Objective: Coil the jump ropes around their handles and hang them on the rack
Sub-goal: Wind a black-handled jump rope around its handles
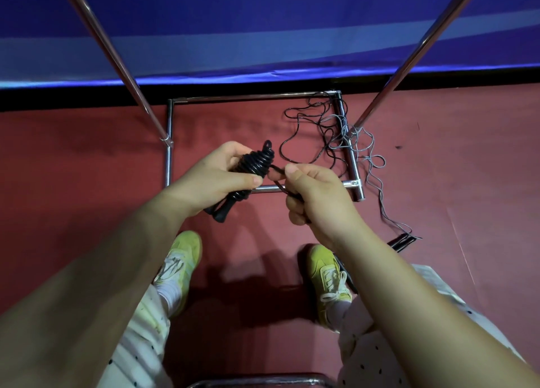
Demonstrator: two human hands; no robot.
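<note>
With your left hand (pixel 214 177) clamped round the coiled black rope (pixel 254 165) and your right hand (pixel 314 194) pinching its tail, pull each remaining wrap snug.

- A sports hall or gym, by its looks.
- Red sports flooring (pixel 87 159) underfoot.
- Blue padded barrier (pixel 263 22) along the edge.
- Chrome rack (pixel 168 153) beside loose jump ropes (pixel 336 130).

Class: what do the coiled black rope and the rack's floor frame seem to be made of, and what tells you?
Coiled black rope: probably plastic or rubber; glossy highlights run along its smooth turns, held in the left hand.
Rack's floor frame: likely chromed or polished steel tubing; bright mirror-like reflections.
</note>
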